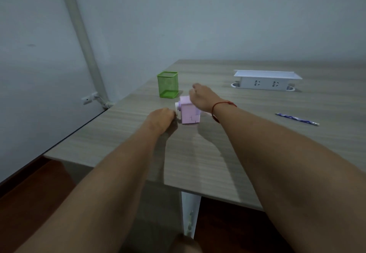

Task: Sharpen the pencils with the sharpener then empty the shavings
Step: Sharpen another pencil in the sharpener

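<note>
A pink box-shaped sharpener (188, 114) stands on the wooden table (257, 144) near its left side. My left hand (161, 119) is curled at the sharpener's white front end, its fingertips hidden from me. My right hand (204, 98) reaches over the top and far side of the sharpener, fingers curled; whatever it holds is hidden behind the body. A blue patterned pencil (297, 119) lies on the table far to the right, untouched.
A green mesh pencil cup (168, 84) stands just behind the sharpener. A white socket box (265, 80) sits at the back right. The table's left edge (79, 134) drops to a dark red floor beside a grey wall.
</note>
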{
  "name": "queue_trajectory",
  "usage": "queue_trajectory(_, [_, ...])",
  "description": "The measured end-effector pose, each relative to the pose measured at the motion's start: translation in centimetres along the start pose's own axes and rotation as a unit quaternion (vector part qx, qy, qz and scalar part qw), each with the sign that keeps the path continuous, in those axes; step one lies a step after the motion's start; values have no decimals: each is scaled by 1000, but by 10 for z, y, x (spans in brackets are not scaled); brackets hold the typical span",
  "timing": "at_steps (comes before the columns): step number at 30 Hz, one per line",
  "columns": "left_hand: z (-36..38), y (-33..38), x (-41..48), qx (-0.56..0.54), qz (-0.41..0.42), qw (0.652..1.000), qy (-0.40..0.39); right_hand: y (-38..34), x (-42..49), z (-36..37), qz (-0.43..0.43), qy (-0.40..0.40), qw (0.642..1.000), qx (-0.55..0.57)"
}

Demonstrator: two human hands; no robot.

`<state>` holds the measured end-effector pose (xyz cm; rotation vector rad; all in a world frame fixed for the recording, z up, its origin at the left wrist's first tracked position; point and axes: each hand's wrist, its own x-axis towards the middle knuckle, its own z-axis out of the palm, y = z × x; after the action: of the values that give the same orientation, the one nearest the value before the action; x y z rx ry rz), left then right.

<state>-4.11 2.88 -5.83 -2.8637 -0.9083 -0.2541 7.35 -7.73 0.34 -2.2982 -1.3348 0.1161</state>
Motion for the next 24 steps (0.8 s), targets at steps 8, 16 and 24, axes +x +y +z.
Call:
queue_trajectory(8, [-17,-1,-23,-15,27,999,30,10,-16,-4,9,-16,994,-110])
queue_trajectory(16, [-43,31,-8,-207,6,970,131,10,-26,-2,-19,-27,991,-128])
queue_trajectory(24, [-25,42,0,-274,5,954,124,29,-37,-14,-61,-22,982,-180])
